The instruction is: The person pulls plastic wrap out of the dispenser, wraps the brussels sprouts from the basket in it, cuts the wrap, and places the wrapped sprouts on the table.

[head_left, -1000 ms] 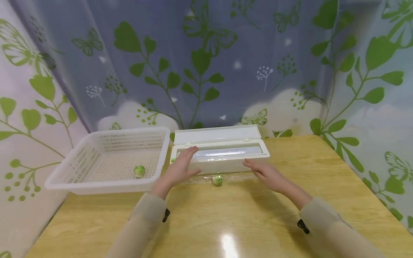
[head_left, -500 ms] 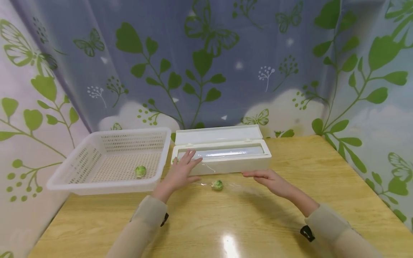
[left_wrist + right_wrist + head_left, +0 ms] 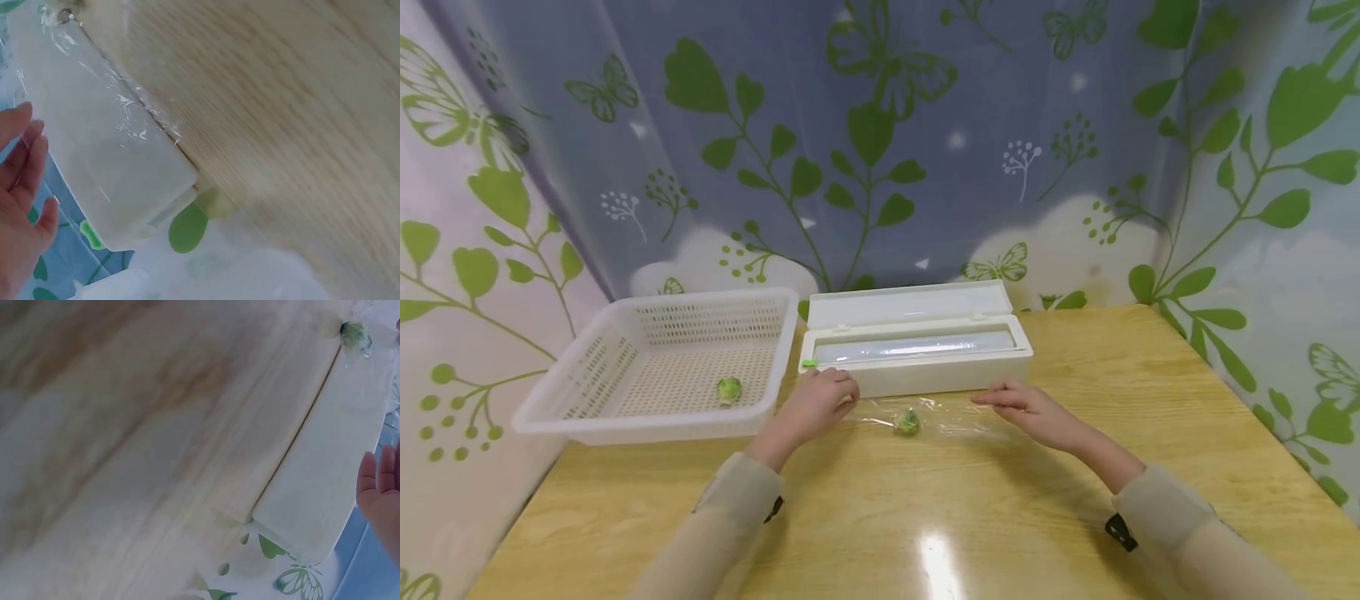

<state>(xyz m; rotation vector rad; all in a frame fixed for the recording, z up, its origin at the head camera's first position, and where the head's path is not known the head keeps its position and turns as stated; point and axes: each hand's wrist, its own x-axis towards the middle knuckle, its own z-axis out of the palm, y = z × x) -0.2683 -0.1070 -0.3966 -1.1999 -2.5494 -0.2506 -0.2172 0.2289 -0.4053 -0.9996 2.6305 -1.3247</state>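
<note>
In the head view a Brussels sprout (image 3: 907, 422) lies on the wooden table under or in a sheet of clear plastic wrap (image 3: 951, 417). Behind it stands a white plastic wrap dispenser (image 3: 940, 375), its lid raised and a roll inside. By the dispenser's front left corner is my left hand (image 3: 816, 407), its fingers bent; the left wrist view has the thumb apart from loosely bent fingers. My right hand (image 3: 1033, 417) lies near the wrap's right end, fingers nearly straight. Whether either hand touches the thin film is hard to tell.
A white perforated basket (image 3: 655, 433) stands at the left, with a second Brussels sprout (image 3: 728, 390) in it. A green tab (image 3: 808, 363) sits at the dispenser's left end. Patterned cloth (image 3: 775, 208) hangs behind the table (image 3: 850, 517).
My left hand has come down from over the dispenser's opening to its front, fingers now more bent. The right hand has shifted slightly, and the film now stretches more visibly around the sprout.
</note>
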